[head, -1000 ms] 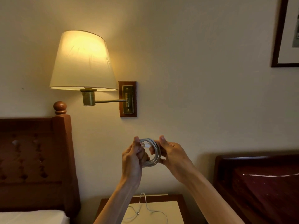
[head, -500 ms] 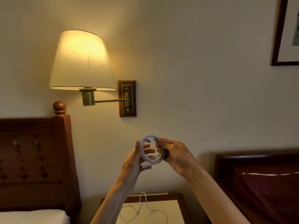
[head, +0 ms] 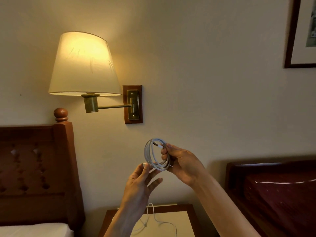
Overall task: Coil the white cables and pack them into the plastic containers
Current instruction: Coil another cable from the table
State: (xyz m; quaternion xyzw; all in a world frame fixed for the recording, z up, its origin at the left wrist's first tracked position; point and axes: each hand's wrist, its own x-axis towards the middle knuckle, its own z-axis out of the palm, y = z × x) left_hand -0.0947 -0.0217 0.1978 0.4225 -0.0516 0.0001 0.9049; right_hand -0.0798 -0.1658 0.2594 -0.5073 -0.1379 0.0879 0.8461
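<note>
Since the earlier frame, our left hand [head: 136,183] had dropped lower and opened, while our right hand [head: 181,161] kept the coil raised in front of the wall. We pinched the coiled white cable [head: 156,155] between right thumb and fingers at its right side, the loops standing upright, one plug end lying across the top. Our left fingers were loosely spread, their tips pinching a loose end of the cable at the bottom of the coil. Below, a second white cable [head: 154,219] lay uncoiled on the bedside worktop [head: 181,224]. A lit wall lamp [head: 84,65] hung above a wooden headboard [head: 34,168] at left.
</note>
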